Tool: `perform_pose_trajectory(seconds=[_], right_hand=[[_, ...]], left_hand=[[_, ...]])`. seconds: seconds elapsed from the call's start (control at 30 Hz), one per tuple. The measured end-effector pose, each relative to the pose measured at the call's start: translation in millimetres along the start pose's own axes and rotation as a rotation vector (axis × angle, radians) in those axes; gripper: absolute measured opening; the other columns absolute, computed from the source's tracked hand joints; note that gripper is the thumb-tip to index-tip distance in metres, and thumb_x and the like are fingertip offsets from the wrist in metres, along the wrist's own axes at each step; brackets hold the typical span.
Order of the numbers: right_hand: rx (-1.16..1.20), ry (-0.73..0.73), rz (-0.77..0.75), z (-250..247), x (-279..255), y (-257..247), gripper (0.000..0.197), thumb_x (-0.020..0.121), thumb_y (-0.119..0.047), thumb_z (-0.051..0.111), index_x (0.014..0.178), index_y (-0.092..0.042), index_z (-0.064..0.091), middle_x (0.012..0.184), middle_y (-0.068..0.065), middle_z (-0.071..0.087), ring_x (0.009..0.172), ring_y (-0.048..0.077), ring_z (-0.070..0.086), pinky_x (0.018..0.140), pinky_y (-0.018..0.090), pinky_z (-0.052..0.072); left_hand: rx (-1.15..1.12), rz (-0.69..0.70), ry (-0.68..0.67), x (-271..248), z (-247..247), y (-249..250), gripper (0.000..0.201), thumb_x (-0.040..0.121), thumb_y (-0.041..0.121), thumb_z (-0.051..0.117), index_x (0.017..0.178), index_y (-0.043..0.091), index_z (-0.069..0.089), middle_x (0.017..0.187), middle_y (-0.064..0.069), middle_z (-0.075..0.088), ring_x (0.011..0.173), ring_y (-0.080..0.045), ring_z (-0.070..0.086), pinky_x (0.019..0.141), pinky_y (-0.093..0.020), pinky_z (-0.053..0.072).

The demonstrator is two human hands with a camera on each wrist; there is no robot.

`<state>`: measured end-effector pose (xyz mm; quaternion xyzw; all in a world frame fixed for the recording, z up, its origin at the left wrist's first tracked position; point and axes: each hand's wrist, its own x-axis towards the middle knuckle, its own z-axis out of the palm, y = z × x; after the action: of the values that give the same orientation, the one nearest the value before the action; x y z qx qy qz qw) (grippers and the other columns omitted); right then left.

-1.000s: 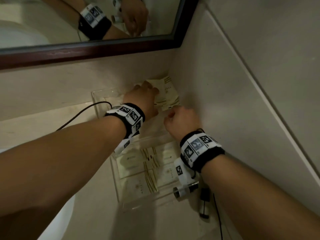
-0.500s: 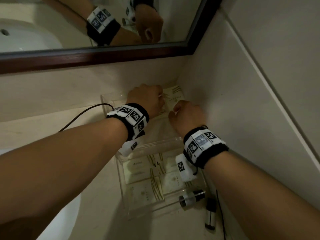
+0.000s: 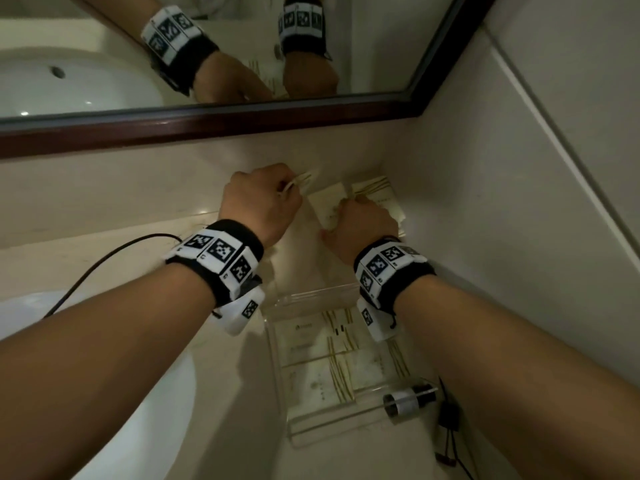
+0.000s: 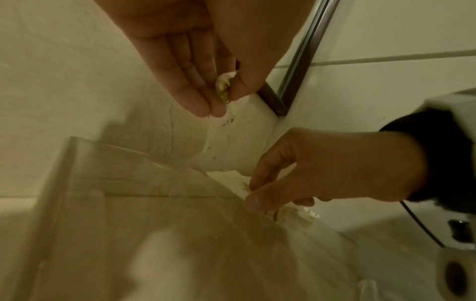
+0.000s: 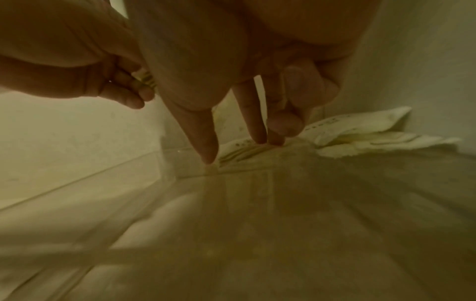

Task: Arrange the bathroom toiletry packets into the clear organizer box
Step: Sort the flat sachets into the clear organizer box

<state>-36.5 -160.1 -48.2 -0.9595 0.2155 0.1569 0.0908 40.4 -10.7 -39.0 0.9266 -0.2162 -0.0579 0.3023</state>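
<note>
Packets (image 3: pixel 325 209) stand at far end of clear box (image 3: pixel 311 299), in corner by wall; more packets (image 3: pixel 322 365) lie flat in near part of box. Left hand (image 3: pixel 258 202) pinches top edge of one packet (image 4: pixel 223 88) between thumb and fingers. Right hand (image 3: pixel 360 226) pinches tops of standing packets (image 5: pixel 247 150), fingers pointing down. Box sits on desk (image 3: pixel 221 410). Small bottle (image 3: pixel 408 400) beside near corner. Mirror (image 3: pixel 242 112) above, sink (image 3: pixel 104 393) on left.

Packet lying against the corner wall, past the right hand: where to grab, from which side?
Likely its near free edge, pinched from the box side. The corner packet lies flat against the wall, so the far side is blocked. In the right wrist view its frayed edge lifts slightly, giving fingers a way in.
</note>
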Motion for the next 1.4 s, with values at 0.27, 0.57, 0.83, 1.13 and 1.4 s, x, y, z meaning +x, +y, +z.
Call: perform_pose_trajectory(seconds=[0.27, 0.57, 0.83, 1.13, 1.4], right_hand=[[-0.192, 0.055, -0.12, -6, -2, -13, 0.019, 0.096, -0.014, 0.049, 0.107, -0.007, 0.062, 0.114, 0.016, 0.062, 0.102, 0.035, 0.063, 0.073, 0.033, 0.039], [-0.16, 0.089, -0.092, -17, -26, 4, 0.021, 0.094, -0.022, 0.05, 0.107, -0.016, 0.066, 0.102, 0.009, 0.067, 0.094, 0.032, 0.066, 0.067, 0.032, 0.041], [0.012, 0.164, -0.295, 9, -124, 53, 0.007, 0.075, -0.028, 0.066, 0.076, -0.022, 0.068, 0.079, 0.0, 0.064, 0.061, 0.031, 0.063, 0.047, 0.035, 0.052], [-0.254, -0.322, -0.303, 34, -161, 79, 0.011, 0.088, -0.024, 0.053, 0.088, -0.026, 0.064, 0.101, -0.003, 0.06, 0.086, 0.026, 0.063, 0.065, 0.029, 0.043], [-0.343, -0.409, -0.238, 52, -176, 90, 0.019, 0.091, -0.021, 0.053, 0.104, -0.022, 0.067, 0.117, 0.002, 0.06, 0.102, 0.03, 0.064, 0.075, 0.034, 0.047]], left_hand=[[-0.047, -0.008, 0.012, -10, -7, 0, 0.022, 0.091, 0.04, 0.053, 0.1, 0.026, 0.068, 0.089, 0.002, 0.071, 0.085, -0.031, 0.062, 0.081, -0.042, 0.051], [-0.116, 0.043, 0.06, -20, -13, 10, 0.018, 0.09, 0.035, 0.058, 0.095, 0.024, 0.071, 0.081, 0.003, 0.072, 0.073, -0.022, 0.066, 0.071, -0.036, 0.054], [-0.174, 0.081, 0.031, -30, 4, 36, 0.031, 0.08, 0.056, 0.046, 0.094, 0.037, 0.066, 0.074, 0.011, 0.07, 0.068, -0.016, 0.067, 0.07, -0.041, 0.056], [-0.198, 0.158, -0.072, -59, 18, 59, 0.02, 0.088, 0.038, 0.06, 0.098, 0.026, 0.072, 0.083, 0.007, 0.072, 0.076, -0.015, 0.066, 0.07, -0.031, 0.055], [-0.15, 0.247, -0.131, -90, 27, 62, 0.016, 0.087, 0.029, 0.063, 0.095, 0.019, 0.073, 0.078, -0.002, 0.069, 0.071, -0.021, 0.061, 0.065, -0.032, 0.052]])
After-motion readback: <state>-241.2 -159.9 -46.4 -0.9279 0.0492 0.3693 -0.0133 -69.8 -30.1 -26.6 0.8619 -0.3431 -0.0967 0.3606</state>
